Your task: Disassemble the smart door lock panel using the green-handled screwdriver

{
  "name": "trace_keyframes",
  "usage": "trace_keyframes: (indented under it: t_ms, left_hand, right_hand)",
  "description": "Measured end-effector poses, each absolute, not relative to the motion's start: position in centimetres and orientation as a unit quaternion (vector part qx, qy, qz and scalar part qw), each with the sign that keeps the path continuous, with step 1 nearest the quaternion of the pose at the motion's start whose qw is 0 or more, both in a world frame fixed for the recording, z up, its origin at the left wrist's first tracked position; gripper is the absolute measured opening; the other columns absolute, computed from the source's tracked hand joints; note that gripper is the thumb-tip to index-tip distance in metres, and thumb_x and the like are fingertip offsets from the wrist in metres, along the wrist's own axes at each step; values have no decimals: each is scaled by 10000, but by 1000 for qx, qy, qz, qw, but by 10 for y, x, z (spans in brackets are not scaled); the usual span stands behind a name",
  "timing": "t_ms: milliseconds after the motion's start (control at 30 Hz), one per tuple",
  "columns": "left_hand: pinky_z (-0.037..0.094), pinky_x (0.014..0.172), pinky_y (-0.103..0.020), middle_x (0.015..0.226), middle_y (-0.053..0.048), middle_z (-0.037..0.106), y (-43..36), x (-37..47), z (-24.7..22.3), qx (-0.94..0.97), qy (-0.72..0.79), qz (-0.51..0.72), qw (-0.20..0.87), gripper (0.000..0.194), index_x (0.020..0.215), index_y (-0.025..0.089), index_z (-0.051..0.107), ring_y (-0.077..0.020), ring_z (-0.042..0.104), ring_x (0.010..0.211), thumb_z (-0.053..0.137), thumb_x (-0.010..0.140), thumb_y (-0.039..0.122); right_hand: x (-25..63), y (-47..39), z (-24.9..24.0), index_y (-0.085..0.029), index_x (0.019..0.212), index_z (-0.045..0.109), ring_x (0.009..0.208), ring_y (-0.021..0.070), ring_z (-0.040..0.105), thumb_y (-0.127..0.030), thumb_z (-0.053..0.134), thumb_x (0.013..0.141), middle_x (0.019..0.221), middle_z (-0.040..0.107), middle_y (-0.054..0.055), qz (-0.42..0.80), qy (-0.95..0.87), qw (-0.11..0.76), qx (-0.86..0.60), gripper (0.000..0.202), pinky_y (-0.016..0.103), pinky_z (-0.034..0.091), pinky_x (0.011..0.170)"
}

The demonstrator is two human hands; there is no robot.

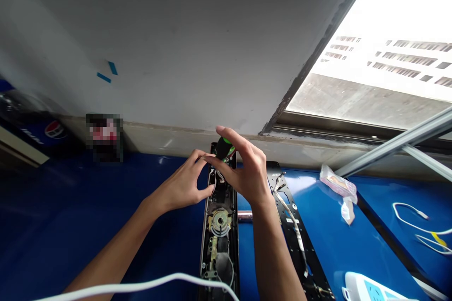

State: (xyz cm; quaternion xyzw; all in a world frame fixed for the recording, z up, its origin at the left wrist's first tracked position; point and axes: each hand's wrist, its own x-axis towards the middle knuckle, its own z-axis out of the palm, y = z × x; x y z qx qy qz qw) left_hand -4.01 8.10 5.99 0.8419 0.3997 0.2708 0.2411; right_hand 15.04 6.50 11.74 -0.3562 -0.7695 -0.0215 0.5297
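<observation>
A long, narrow black device (220, 244) with bare inner parts lies lengthwise on the blue table, showing a round metal part, thin white wires and small mechanisms. My right hand (249, 169) is closed around a screwdriver (223, 147) with a black and green handle, held over the device's far end. The tool's tip is hidden. On the left side, my left hand (183, 181) rests at the device's edge, its thumb by the white wires and its index finger reaching toward the screwdriver. Thumb and index finger are apart, with nothing visible between them.
Right of the device lies a black perforated panel (293, 216) with a taped cable, a pinkish metallic cylinder (245, 216) between them. Farther right are a plastic packet (339, 183), a white cable (406, 204) and a power strip (369, 287). A white cord (169, 278) crosses the foreground.
</observation>
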Motion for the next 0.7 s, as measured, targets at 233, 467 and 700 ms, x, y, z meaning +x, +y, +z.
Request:
trace_keyframes:
  t_ms: [233,467,700]
  left_hand:
    - [567,1004,-445,1483,-87,536,82,-41,57,820,426,256,283,723,1521,326,381,-292,684,1118,716,883,385]
    - [633,732,-353,1379,-74,609,82,-38,62,766,426,274,395,656,1438,329,431,-197,749,791,737,859,347]
    - [578,628,-315,911,-13,745,83,-40,59,753,426,251,434,605,1403,277,448,-231,749,718,732,874,358]
  right_hand:
    - [148,58,132,-278,1419,603,1218,203,693,-139,496,1046,1377,696,72,78,-773,567,-276,412,412,601,1047]
    - [149,56,135,-275,1241,737,1001,179,708,-198,696,967,1180,657,73,62,-734,609,-294,287,359,646,859]
    - [150,55,136,-291,1199,756,943,171,729,-167,725,943,1097,730,43,84,-733,621,-265,286,349,646,831]
